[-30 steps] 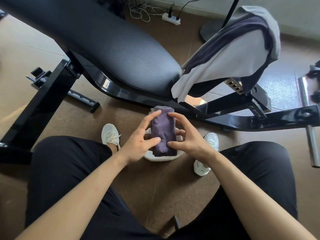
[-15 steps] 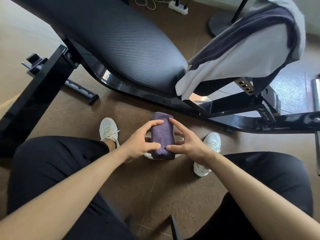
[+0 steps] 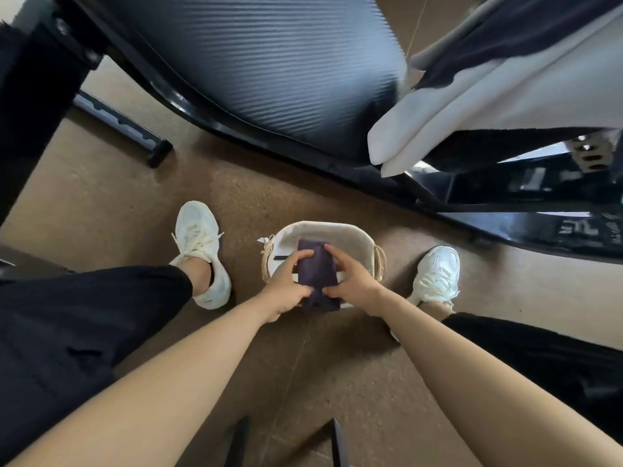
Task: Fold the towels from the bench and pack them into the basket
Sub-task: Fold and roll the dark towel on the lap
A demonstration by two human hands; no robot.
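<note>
No text, number or brand is legible. Pale, letter-like marks on the glossy black steel frame of the bench (image 3: 553, 230), at right, are smeared by blur and cannot be read. The small white tag (image 3: 262, 240) beside the white woven basket (image 3: 337, 226) shows no readable print.

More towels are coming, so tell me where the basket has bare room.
In the basket, bare lining shows along the far wall, beyond the purple towel, and by the right wall. The near half is crowded: left hand and right hand grip the towel there.
</note>
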